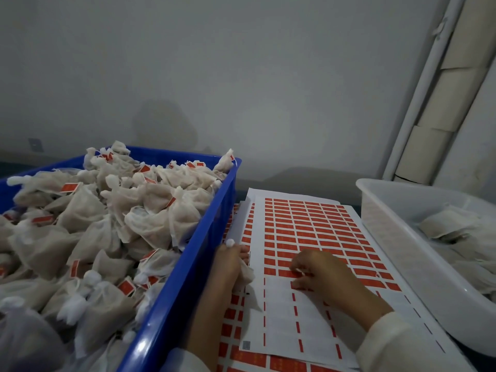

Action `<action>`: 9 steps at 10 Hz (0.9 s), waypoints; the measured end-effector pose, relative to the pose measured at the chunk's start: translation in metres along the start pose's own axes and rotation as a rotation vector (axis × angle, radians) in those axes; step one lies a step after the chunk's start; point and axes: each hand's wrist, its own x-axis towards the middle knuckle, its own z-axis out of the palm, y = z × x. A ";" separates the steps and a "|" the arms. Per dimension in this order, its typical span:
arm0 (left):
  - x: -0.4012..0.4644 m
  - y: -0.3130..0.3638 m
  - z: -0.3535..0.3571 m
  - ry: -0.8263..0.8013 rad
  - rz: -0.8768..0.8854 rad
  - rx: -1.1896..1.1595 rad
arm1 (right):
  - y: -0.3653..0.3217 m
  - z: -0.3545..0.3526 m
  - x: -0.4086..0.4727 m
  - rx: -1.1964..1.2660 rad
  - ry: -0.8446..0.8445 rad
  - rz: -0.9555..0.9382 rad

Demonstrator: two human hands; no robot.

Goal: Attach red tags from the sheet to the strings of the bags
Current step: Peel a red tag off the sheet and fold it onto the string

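Note:
A white sheet of red tags (pixel 308 232) lies between two bins, its near part stripped of tags. My right hand (pixel 322 272) rests on the sheet with fingers curled, its fingertips pinching at a red tag (pixel 294 275) on the edge of the remaining rows. My left hand (pixel 230 264) grips a small white mesh bag (pixel 245 275) at the sheet's left edge, the bag's knotted top (pixel 229 242) sticking out above the fingers. The bag's string is hidden.
A blue crate (pixel 193 264) on the left is heaped with white mesh bags (pixel 107 224), many with red tags. A white plastic bin (pixel 402 253) on the right holds a few untagged bags (pixel 451 226). More tag sheets lie under the top one.

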 end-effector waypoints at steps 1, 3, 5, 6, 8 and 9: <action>-0.007 -0.010 0.001 0.094 0.103 -0.213 | 0.013 -0.006 -0.005 -0.053 -0.004 0.019; -0.001 -0.014 0.001 0.108 0.190 -0.224 | 0.004 -0.003 -0.009 -0.081 0.046 0.024; 0.004 -0.016 0.000 0.094 0.188 -0.206 | -0.008 0.002 -0.003 -0.176 0.117 0.030; 0.000 -0.015 0.002 0.114 0.178 -0.212 | -0.011 0.003 -0.001 -0.195 0.135 0.050; -0.001 -0.017 0.003 0.108 0.168 -0.265 | -0.013 0.007 0.002 -0.251 0.140 0.085; -0.001 -0.019 0.003 0.112 0.158 -0.270 | -0.013 0.011 0.000 -0.285 0.169 0.048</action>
